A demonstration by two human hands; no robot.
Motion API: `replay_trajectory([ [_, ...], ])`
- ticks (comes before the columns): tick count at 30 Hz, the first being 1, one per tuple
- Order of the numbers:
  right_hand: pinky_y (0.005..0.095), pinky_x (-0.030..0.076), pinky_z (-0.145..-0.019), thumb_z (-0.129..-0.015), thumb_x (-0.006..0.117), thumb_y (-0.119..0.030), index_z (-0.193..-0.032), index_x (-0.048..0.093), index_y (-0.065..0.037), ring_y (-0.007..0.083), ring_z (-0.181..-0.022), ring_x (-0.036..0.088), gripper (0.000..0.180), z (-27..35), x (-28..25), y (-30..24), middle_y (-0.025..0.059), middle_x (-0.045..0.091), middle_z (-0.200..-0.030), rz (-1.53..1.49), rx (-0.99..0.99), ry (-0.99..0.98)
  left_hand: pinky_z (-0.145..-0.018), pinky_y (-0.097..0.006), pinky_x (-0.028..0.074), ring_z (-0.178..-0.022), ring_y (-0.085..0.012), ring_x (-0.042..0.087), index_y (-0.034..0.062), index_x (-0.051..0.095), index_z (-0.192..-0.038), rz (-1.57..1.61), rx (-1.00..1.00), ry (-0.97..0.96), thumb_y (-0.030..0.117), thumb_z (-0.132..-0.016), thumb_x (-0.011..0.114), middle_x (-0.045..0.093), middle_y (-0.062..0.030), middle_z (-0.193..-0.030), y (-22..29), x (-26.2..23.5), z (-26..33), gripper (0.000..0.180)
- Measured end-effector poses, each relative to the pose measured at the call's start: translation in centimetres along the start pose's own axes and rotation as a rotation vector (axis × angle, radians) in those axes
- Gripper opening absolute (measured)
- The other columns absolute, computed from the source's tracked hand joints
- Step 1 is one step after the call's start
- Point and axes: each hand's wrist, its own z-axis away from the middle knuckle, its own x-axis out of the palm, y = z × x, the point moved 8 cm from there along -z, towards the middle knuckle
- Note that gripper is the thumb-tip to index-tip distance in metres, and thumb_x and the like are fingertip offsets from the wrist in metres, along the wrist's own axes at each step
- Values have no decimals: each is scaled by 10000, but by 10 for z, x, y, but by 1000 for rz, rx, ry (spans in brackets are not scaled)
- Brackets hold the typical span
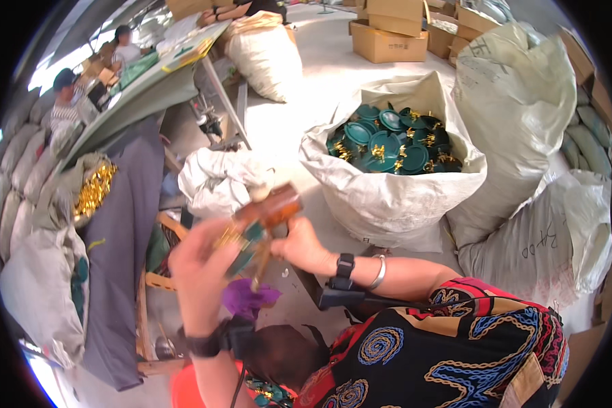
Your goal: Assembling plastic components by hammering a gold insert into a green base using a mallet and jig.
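My left hand (200, 262), blurred by motion, is closed round a green piece (246, 257) with gold strips. Right beside it, my right hand (306, 246) is closed at a brown, block-shaped wooden-looking thing (270, 206). A thin brownish stick (262, 264) points down between the hands; whether it joins the block I cannot tell. Beyond my right hand, an open white woven sack (387, 211) holds many dark green round discs (386, 146) with gold bits on them. A purple cloth-like thing (250, 299) shows below the hands.
A bundle of gold strips (95, 190) lies at the left by a dark grey cloth (119, 251). Full white sacks (510, 122) stand at the right, cardboard boxes (389, 42) at the back. Two people sit at a long table (143, 98) at the far left. Something red (183, 387) lies below.
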Motion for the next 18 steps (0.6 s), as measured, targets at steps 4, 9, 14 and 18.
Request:
replay_trajectory([
  [4, 283, 474, -520, -695, 610, 8, -928, 604, 43, 96, -599, 574, 236, 20, 10, -3, 71, 628, -664, 12, -209, -118, -930, -327, 427, -1235, -248, 435, -31, 373, -1336, 183, 145, -148, 83, -846, 604, 468, -187, -1314, 45, 102, -76, 554],
  [9, 294, 488, -680, -703, 626, -6, -1004, 628, -34, 53, -789, 558, 302, 31, 21, -15, 45, 649, -819, 8, -261, -212, -878, -295, 456, -1196, -217, 482, -24, 457, -1289, -111, 214, 4, 71, -827, 620, 519, -157, -1270, 22, 49, -50, 499],
  [14, 239, 457, -495, -691, 588, 53, -940, 590, -18, 71, -538, 531, 259, 20, 15, -9, 34, 599, -700, 21, 25, -291, -820, -261, 471, -910, -132, 597, -12, 591, -1141, -341, -38, 581, 79, -860, 589, 651, -70, -1014, -57, -140, 82, 295],
  [18, 228, 440, -503, -731, 613, 63, -874, 591, -17, 93, -569, 543, 165, 19, 33, -20, 41, 598, -741, -70, 42, -277, -770, -285, 487, -848, -161, 625, -47, 617, -1059, -666, -408, 990, 86, -842, 596, 671, -133, -952, -124, -277, 312, 256],
])
